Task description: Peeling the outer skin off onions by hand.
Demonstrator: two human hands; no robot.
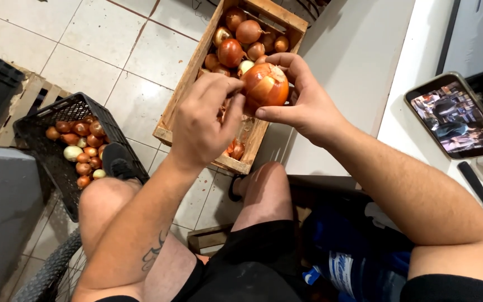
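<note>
I hold a large brown onion [265,85] up in front of me. My right hand [303,98] grips it from the right, fingers curled over its top and thumb beneath. My left hand [203,120] pinches the onion's left side, where its papery skin is loose. Directly below the onion stands a wooden crate [181,95] on the tiled floor, with several unpeeled onions [236,42] at its far end and skin scraps at the near end.
A black plastic crate [65,109] with several small onions sits on the floor at left, my foot on its rim. A phone [457,114] showing a video and a knife handle [475,182] lie on the white counter at right. My bare knees are below.
</note>
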